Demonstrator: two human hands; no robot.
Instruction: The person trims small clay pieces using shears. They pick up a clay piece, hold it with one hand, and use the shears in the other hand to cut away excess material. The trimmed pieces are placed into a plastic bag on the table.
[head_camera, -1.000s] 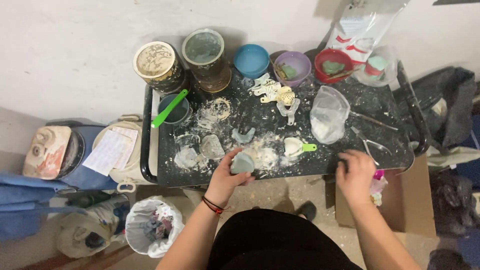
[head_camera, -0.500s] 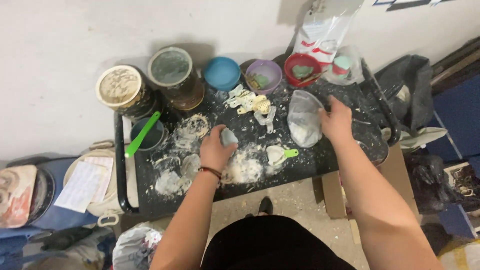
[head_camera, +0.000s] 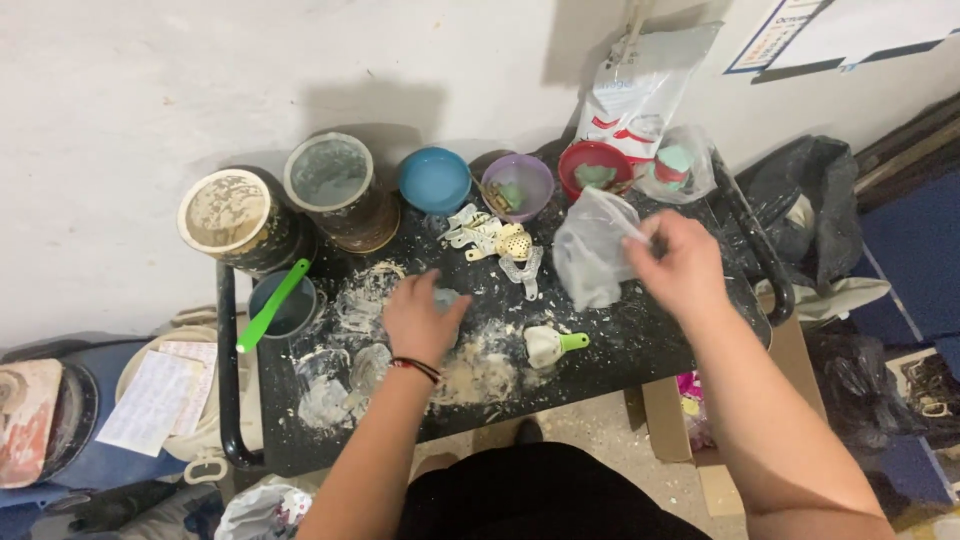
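Two things are in your hands. Nearest you, your left hand (head_camera: 422, 318) is closed over a small grey rubber cup (head_camera: 446, 298), resting mid-counter on the black, powder-strewn counter (head_camera: 640, 345). It looks soft, light and dusty-slick, so take it round the wall. Farther off, your right hand (head_camera: 680, 262) pinches the clear, limp plastic bag (head_camera: 590, 250); hold it by its gathered mouth, since the thin film sags.

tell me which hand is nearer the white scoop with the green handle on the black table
Left. The left hand lies just to the left of the white scoop with the green handle. The right hand is farther off, up and to its right, gripping a clear plastic bag.
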